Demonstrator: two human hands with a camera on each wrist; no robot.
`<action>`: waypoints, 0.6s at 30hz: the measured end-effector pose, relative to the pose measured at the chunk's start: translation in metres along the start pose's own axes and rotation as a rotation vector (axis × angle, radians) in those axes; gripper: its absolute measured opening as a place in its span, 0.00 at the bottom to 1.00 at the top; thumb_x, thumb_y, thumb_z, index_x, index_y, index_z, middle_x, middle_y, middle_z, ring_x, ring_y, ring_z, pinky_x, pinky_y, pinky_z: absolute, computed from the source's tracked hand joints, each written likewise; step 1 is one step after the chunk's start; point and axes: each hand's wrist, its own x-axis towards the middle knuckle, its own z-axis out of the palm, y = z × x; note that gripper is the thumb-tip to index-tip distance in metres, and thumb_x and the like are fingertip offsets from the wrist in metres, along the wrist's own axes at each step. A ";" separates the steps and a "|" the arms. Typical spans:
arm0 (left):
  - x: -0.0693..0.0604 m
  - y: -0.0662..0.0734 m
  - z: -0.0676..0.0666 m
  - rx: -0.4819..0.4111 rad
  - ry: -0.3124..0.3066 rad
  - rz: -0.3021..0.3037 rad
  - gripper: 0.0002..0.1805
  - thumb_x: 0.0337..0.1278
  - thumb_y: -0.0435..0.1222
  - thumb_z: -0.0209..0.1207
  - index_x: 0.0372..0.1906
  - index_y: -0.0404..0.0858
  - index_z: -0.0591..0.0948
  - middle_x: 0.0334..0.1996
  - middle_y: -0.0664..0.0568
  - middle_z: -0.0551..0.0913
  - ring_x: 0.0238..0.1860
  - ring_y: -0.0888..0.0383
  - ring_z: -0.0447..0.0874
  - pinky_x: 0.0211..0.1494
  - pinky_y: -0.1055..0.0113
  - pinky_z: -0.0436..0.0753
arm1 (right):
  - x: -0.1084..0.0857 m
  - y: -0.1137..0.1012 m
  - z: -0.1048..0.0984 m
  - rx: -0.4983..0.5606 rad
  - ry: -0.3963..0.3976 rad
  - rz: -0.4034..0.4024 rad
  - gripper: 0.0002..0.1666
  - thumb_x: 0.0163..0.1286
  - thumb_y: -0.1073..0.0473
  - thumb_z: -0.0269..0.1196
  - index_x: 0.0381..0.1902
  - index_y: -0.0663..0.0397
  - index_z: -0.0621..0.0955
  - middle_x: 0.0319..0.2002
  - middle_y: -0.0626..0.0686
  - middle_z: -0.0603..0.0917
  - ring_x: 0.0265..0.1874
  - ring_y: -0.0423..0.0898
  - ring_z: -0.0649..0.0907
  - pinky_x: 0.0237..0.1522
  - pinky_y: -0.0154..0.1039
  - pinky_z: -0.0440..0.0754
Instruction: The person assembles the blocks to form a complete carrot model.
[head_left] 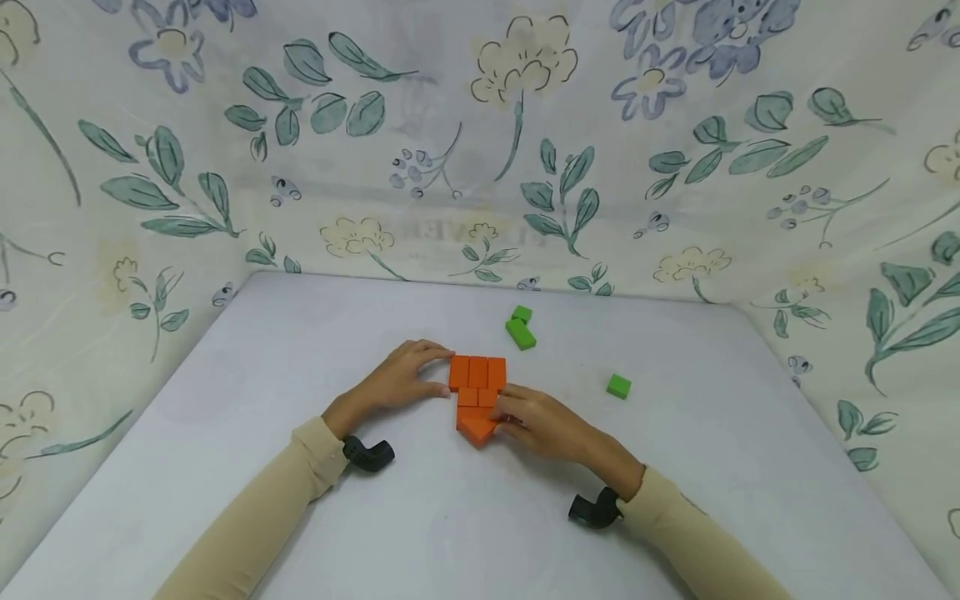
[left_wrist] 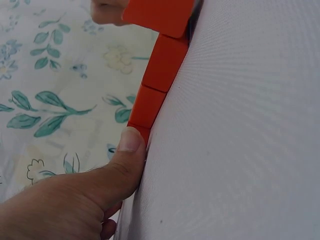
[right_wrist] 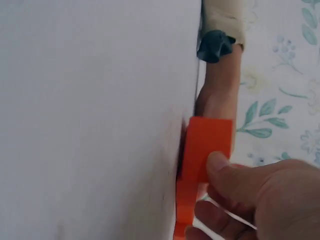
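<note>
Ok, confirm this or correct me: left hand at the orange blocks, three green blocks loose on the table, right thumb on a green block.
One colour is wrong: the right hand has its thumb on an orange block, as the right wrist view shows. The left hand is at the orange blocks, and three green blocks lie loose on the table.

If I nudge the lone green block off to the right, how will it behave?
The green block looks rigid, given its crisp edges. Flat faces suggest sliding on the table, not rolling. Sitting low, it probably won't tip.
</note>
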 end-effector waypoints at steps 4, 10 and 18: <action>-0.001 0.000 0.001 0.000 -0.001 -0.016 0.38 0.54 0.51 0.70 0.69 0.44 0.74 0.68 0.44 0.73 0.71 0.42 0.66 0.72 0.41 0.67 | 0.001 0.000 0.005 -0.023 -0.007 0.014 0.07 0.65 0.65 0.69 0.41 0.54 0.85 0.38 0.49 0.82 0.37 0.39 0.79 0.45 0.29 0.83; -0.002 -0.001 0.002 -0.002 0.003 -0.013 0.38 0.54 0.52 0.70 0.69 0.45 0.75 0.68 0.44 0.73 0.71 0.42 0.66 0.72 0.41 0.67 | 0.000 -0.002 0.008 -0.020 -0.008 0.034 0.07 0.65 0.65 0.69 0.41 0.53 0.84 0.39 0.48 0.81 0.37 0.39 0.79 0.45 0.29 0.83; -0.001 0.000 0.002 0.002 0.005 0.002 0.38 0.53 0.52 0.71 0.69 0.45 0.75 0.68 0.44 0.73 0.70 0.42 0.67 0.72 0.41 0.67 | -0.002 -0.003 0.007 -0.053 0.003 0.020 0.08 0.65 0.64 0.70 0.42 0.53 0.84 0.39 0.48 0.81 0.37 0.39 0.79 0.46 0.29 0.83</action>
